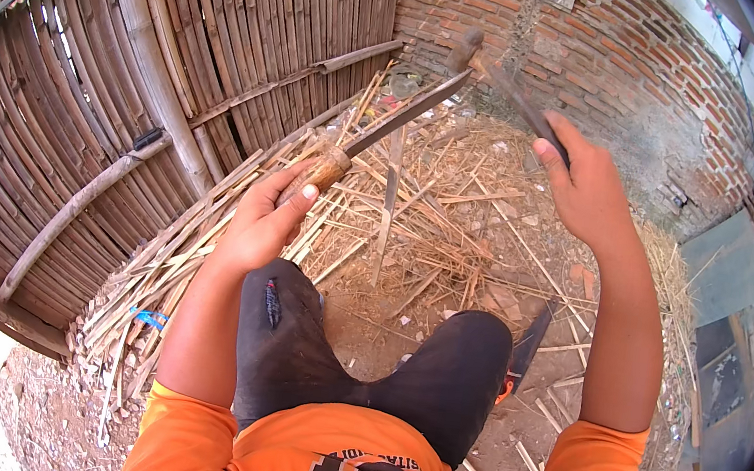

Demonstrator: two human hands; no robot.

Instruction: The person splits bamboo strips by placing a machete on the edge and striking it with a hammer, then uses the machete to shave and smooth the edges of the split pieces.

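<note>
Left hand point(269, 213) clenched round wooden handle of long dark steel blade point(408, 112), slanting up-right over upright thin bamboo strip point(389, 201); right hand point(585, 190) clenched on dark-handled hammer point(500, 76) raised just beside blade tip, above straw-littered ground point(451, 245)

Bright daylight, fisheye-bent edges, dark rim, motion blur up top

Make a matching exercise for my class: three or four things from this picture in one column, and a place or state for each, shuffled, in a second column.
1. long-bladed knife with wooden handle
2. dark-headed hammer
3. upright split bamboo strip
4. woven bamboo panel

a. leaning on the person's left
b. gripped by the left hand
c. standing under the blade
d. raised in the right hand

Pairs: 1-b, 2-d, 3-c, 4-a
</note>
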